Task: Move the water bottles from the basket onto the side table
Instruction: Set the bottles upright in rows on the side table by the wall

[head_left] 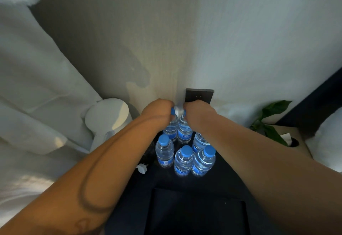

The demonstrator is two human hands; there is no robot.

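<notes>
Dark side table [227, 179], lower centre, bears upright standing bottles [164, 151]. Left hand [157, 109] curls fingers round left rear bottle [171, 130] at its neck, right hand [199, 112] round right rear bottle [185, 132]; caps up.

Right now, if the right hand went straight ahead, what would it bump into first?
Probably the dark wall socket plate just behind the right hand, which grips a water bottle by its top. Depth is hard to judge.
</notes>
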